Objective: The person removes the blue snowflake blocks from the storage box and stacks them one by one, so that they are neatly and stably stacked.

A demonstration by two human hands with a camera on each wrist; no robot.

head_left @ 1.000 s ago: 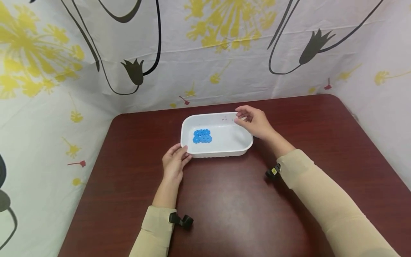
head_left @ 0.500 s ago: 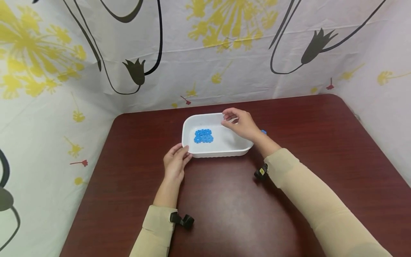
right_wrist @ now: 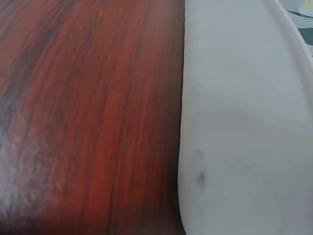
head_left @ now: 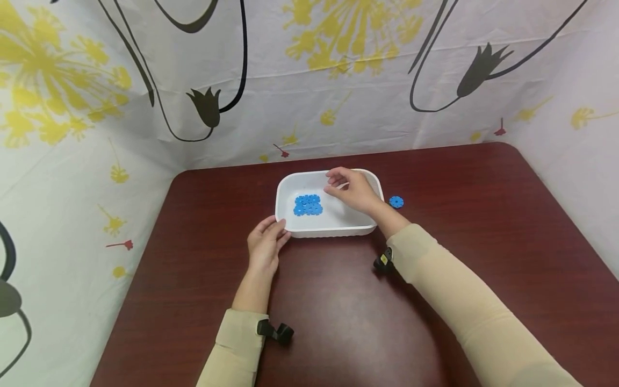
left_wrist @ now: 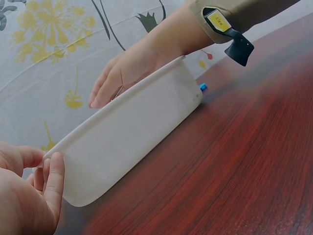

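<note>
right hand (head_left: 355,190), spread, moved left over the tray (head_left: 331,233), long axis sideways, left grip (head_left: 263,244) pinching its rim.

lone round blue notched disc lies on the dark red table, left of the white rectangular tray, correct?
No, the side is wrong: the head view shows the lone blue disc to the right of the white tray. It does lie on the table.
</note>
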